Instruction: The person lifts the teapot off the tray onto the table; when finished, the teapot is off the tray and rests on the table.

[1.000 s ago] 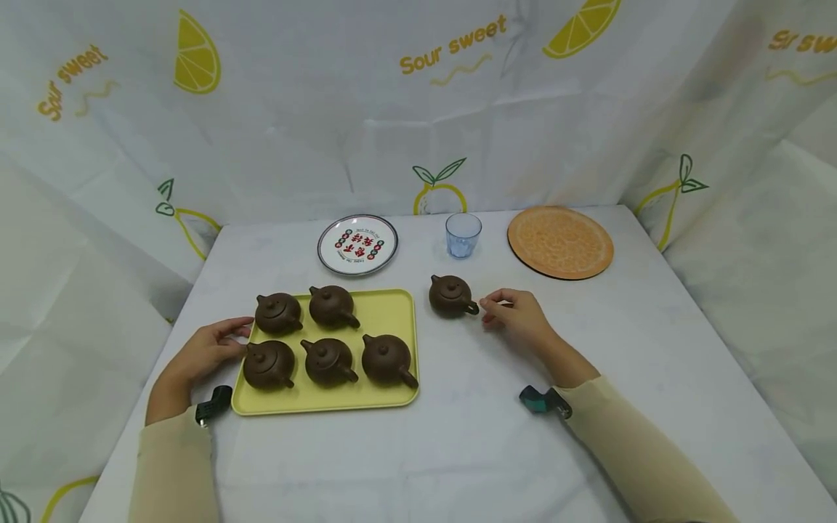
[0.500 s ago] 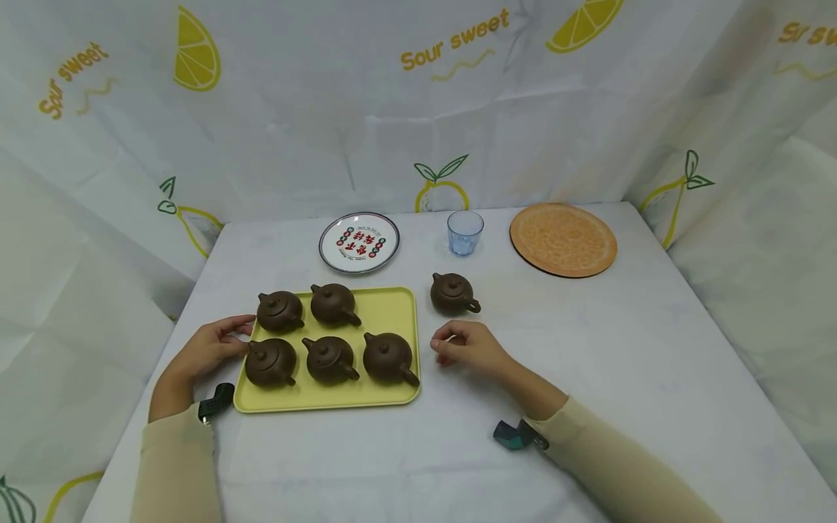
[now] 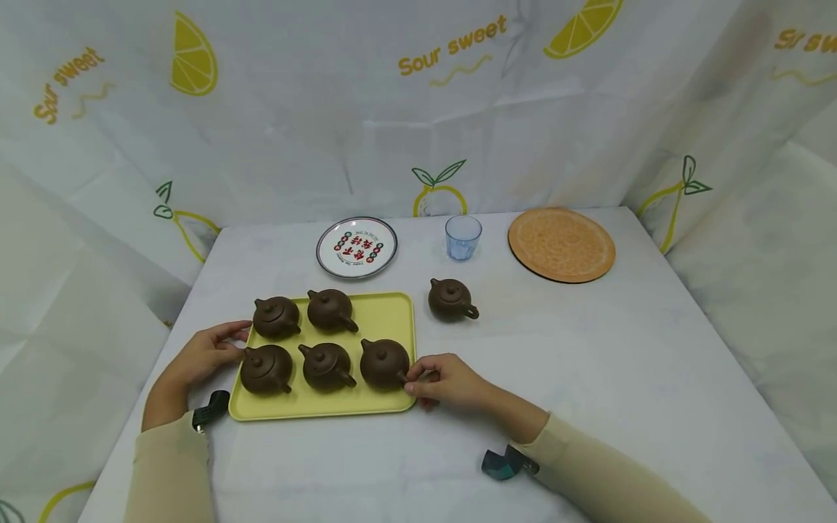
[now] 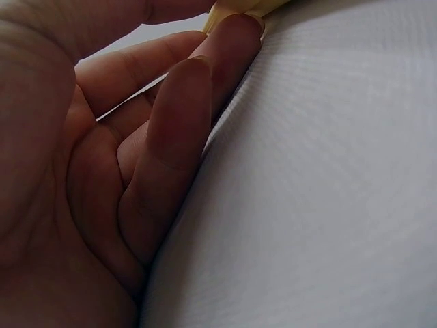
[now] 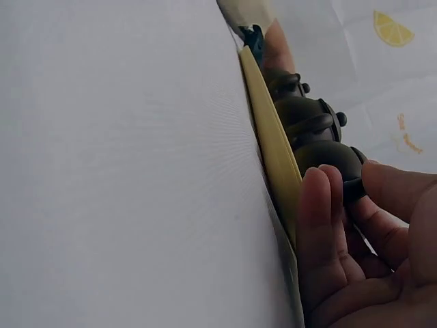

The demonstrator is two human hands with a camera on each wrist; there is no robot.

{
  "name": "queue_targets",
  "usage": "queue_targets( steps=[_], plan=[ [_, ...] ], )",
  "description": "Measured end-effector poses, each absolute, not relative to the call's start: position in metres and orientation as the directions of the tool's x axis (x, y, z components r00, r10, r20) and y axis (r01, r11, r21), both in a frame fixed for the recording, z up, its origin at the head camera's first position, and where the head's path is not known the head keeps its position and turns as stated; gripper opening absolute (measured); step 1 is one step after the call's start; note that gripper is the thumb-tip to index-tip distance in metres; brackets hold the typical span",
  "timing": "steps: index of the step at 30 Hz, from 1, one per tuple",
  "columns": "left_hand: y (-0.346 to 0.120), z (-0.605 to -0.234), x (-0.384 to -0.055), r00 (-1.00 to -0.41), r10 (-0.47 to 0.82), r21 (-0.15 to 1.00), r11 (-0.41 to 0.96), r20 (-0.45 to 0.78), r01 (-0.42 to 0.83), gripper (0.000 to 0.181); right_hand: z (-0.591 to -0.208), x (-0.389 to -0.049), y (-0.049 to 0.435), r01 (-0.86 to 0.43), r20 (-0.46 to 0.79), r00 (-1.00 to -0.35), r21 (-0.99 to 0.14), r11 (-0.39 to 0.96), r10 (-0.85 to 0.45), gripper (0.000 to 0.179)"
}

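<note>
At the tray's front right corner, the right hand [image 3: 447,379] pinches the handle [image 5: 353,189] of the front right teapot [image 3: 383,363], which sits on the yellow tray [image 3: 386,319]. Along the opposite edge rests the left hand [image 3: 204,354], its fingertips touching the rim; whether it grips is impossible to tell. Four more brown teapots [image 3: 327,365] share the tray, two of them behind. Just beyond its right edge, a lone teapot [image 3: 450,299] stands on the white cloth [image 3: 536,334]. Farther back are a patterned plate [image 3: 356,265], a blue glass [image 3: 463,238] and a round orange mat [image 3: 561,245].
</note>
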State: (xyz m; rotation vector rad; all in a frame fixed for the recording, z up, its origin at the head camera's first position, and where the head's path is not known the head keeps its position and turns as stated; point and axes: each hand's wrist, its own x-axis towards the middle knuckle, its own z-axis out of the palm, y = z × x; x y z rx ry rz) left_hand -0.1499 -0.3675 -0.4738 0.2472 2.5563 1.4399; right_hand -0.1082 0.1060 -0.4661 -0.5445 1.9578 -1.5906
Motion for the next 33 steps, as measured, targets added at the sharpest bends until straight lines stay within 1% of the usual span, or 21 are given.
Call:
queue_targets(
  steps=[3,7,13,19,27,33],
  plan=[
    [-0.368,-0.474,-0.15,-0.965,0.253,0.865,0.497,-0.07,0.067,0.056,-0.467,-0.106,0.103,0.113,-0.192,-0.756,-0.98,0.164,-0.626,0.012],
    [-0.368,-0.475,-0.151,-0.964,0.255,0.869,0.491,-0.075,0.062,0.056,-0.466,-0.103,0.102,0.163,-0.2,-0.747,-0.98,0.117,-0.634,0.012],
    [-0.366,-0.473,-0.149,-0.966,0.236,0.857,0.515,-0.107,0.031,0.058,-0.462,-0.1,0.104,0.109,-0.174,-0.751,-0.984,0.14,-0.637,0.012],
    [-0.366,-0.471,-0.147,-0.965,0.235,0.84,0.541,-0.116,0.031,0.059,-0.46,-0.101,0.11,0.09,-0.179,-0.775,-0.98,0.176,-0.606,0.01],
    [-0.367,-0.473,-0.147,-0.966,0.233,0.824,0.564,-0.111,0.042,0.057,-0.447,-0.109,0.122,-0.038,-0.107,-0.796,-0.974,0.225,-0.596,0.012],
    [-0.369,-0.473,-0.147,-0.969,0.227,0.824,0.564,-0.101,0.046,0.057,-0.434,-0.116,0.131,-0.035,-0.116,-0.817,-0.968,0.249,-0.564,0.013]
  ],
)
